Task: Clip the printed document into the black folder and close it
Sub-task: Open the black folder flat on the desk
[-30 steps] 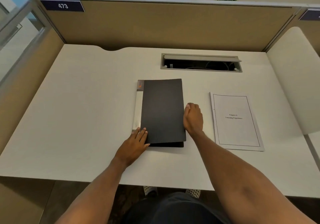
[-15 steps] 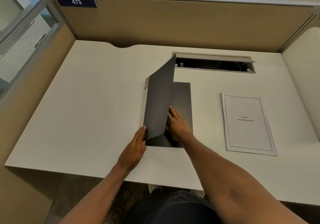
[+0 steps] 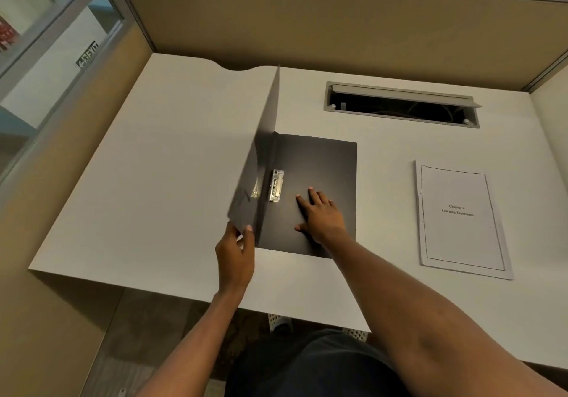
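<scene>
The black folder (image 3: pixel 322 163) lies in the middle of the white desk (image 3: pixel 172 181), half open. Its front cover (image 3: pixel 261 150) stands nearly upright, tilted to the left. My left hand (image 3: pixel 235 255) pinches the cover's near lower corner. A silver metal clip (image 3: pixel 276 185) shows inside along the spine. My right hand (image 3: pixel 321 216) rests flat, fingers spread, on the inner back panel just right of the clip. The printed document (image 3: pixel 461 218), a white stapled sheet stack with a framed title page, lies flat on the desk to the right of the folder, apart from both hands.
An open grey cable slot (image 3: pixel 402 106) is set into the desk behind the folder. Tan partition walls (image 3: pixel 307 27) enclose the desk at the back and left, with a sign reading 473. The desk's near edge runs below my hands.
The front cover has swung further up and to the left, exposing the metal clip. My left hand followed the cover's corner. My right hand now lies flat on the inner panel.
</scene>
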### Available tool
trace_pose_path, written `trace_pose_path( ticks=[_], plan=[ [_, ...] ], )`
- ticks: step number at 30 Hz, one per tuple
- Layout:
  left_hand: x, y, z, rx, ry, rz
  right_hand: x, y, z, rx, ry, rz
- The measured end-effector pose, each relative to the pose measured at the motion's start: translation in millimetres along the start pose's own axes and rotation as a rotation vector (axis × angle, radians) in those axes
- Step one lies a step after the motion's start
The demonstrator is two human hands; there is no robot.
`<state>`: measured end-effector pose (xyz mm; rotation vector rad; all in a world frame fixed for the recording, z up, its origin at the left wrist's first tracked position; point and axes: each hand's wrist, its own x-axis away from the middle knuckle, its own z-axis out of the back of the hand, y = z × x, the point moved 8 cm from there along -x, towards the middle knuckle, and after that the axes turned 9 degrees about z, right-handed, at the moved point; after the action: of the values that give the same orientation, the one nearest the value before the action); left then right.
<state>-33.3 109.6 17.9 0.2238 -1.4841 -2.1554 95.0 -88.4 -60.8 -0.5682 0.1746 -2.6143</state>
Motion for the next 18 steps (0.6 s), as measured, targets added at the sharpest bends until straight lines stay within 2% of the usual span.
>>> trace_pose_path(
  ticks=[8,11,15,18],
  plan=[
    [-35,-8,69,0.242,0.443,0.18,7,5,1,-0.019,-0.008,-0.013],
    [-48,-25,91,0.243,0.571,0.284,8,6,1,-0.022,-0.011,-0.016],
    [-67,-55,101,0.148,0.606,0.42,9,6,2,-0.022,-0.009,-0.016],
    [-80,-76,100,0.016,0.553,0.491,9,7,1,-0.027,-0.009,-0.015]
  ],
)
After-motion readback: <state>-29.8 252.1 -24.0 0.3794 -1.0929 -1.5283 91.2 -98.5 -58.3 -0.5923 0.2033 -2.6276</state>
